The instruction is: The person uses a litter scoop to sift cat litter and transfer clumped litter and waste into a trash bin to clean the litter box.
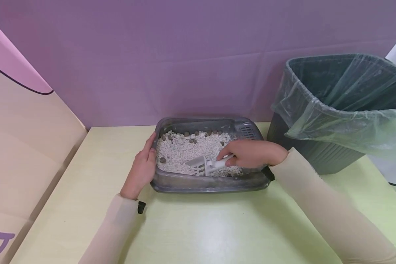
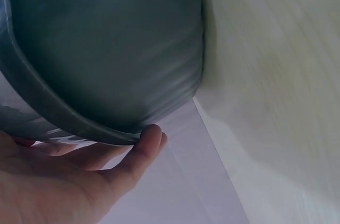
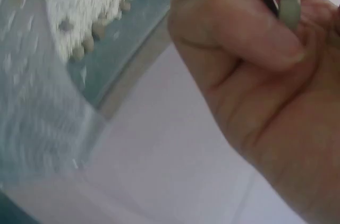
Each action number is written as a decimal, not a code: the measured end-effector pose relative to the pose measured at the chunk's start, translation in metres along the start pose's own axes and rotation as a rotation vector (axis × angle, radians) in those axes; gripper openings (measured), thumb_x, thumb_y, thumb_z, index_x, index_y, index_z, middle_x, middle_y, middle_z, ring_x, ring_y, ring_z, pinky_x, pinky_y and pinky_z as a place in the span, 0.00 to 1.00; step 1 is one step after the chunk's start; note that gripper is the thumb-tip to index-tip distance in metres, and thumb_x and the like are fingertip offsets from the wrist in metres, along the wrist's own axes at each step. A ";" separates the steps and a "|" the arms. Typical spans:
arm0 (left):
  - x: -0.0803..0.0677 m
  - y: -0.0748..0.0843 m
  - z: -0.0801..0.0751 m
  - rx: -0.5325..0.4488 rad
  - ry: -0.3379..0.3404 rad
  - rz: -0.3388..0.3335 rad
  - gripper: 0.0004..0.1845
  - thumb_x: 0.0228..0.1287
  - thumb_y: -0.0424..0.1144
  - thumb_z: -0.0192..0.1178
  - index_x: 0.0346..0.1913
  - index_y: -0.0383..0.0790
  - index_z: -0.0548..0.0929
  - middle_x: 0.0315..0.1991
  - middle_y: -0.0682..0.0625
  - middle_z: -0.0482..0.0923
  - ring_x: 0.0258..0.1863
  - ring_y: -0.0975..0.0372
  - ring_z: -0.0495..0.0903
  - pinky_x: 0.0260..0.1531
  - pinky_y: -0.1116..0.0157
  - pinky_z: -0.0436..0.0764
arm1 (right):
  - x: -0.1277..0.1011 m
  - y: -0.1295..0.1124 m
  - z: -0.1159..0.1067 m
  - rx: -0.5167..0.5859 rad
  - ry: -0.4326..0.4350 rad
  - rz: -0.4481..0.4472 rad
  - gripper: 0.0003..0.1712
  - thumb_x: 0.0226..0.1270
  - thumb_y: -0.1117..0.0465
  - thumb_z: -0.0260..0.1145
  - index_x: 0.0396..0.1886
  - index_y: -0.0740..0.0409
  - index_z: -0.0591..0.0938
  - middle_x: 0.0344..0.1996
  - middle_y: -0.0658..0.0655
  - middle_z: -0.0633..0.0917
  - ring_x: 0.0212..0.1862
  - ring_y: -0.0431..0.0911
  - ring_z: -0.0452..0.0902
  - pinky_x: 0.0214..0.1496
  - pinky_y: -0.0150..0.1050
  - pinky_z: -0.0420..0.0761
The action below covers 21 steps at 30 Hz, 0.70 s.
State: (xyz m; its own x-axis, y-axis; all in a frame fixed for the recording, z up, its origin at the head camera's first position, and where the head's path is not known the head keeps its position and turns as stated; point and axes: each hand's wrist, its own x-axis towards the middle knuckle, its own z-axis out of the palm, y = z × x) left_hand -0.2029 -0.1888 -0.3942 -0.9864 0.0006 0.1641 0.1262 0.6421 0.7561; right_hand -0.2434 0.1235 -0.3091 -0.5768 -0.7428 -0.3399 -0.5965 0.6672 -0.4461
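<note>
Litter tray, grey and shallow, sits on the pale yellow table close to the purple wall, filled with white granules and a scatter of brown pellets mostly toward its 12 o'clock edge. Right hand comes in from 3 o'clock, its fingers curled round the handle of a white slotted scoop whose blade lies in the granules near the tray's 6 o'clock rim. Seen from the right wrist, the thumb is folded over the handle's end. Left hand lies against the tray's 9 o'clock side, fingers straight along the outer wall; the left wrist view shows fingertips touching under the rim. Beside the tray at 3 o'clock stands a dark bin lined with a clear plastic bag.
</note>
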 end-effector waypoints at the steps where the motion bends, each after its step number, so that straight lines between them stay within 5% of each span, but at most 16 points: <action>1: 0.000 0.000 0.000 0.003 0.003 0.000 0.27 0.76 0.42 0.30 0.75 0.57 0.48 0.21 0.46 0.64 0.20 0.55 0.64 0.30 0.57 0.69 | 0.004 -0.001 0.002 0.026 -0.010 0.005 0.19 0.71 0.63 0.57 0.60 0.54 0.78 0.48 0.50 0.79 0.34 0.41 0.72 0.39 0.39 0.72; 5: 0.000 0.000 0.000 0.013 0.010 0.004 0.27 0.76 0.42 0.30 0.75 0.56 0.49 0.26 0.41 0.69 0.27 0.53 0.69 0.37 0.55 0.70 | 0.018 -0.007 0.014 0.130 -0.053 0.006 0.19 0.72 0.64 0.55 0.60 0.52 0.77 0.36 0.54 0.78 0.22 0.41 0.63 0.28 0.36 0.68; 9: 0.001 0.001 0.000 0.022 0.014 0.011 0.27 0.76 0.41 0.30 0.75 0.55 0.49 0.27 0.39 0.70 0.29 0.50 0.70 0.40 0.53 0.70 | 0.021 -0.017 0.025 0.098 -0.037 0.025 0.16 0.73 0.59 0.55 0.58 0.51 0.75 0.33 0.50 0.78 0.25 0.40 0.66 0.31 0.37 0.70; 16: 0.000 0.002 -0.001 0.034 -0.011 0.003 0.27 0.76 0.43 0.29 0.76 0.56 0.47 0.35 0.38 0.72 0.40 0.50 0.71 0.46 0.51 0.68 | 0.019 -0.017 0.043 0.007 0.100 -0.008 0.10 0.73 0.57 0.55 0.47 0.57 0.76 0.23 0.48 0.73 0.22 0.40 0.63 0.30 0.37 0.66; 21: 0.000 0.001 -0.001 0.020 -0.016 -0.004 0.27 0.76 0.43 0.29 0.76 0.57 0.47 0.28 0.41 0.68 0.37 0.49 0.71 0.47 0.52 0.67 | 0.027 -0.008 0.060 -0.001 0.256 -0.039 0.14 0.75 0.57 0.52 0.52 0.60 0.74 0.21 0.47 0.71 0.20 0.40 0.60 0.26 0.34 0.64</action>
State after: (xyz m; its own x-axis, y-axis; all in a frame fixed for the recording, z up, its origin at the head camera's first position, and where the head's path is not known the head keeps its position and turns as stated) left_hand -0.2027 -0.1891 -0.3929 -0.9885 0.0108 0.1508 0.1206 0.6574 0.7439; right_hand -0.2207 0.0951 -0.3638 -0.6756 -0.7301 -0.1021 -0.6216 0.6387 -0.4535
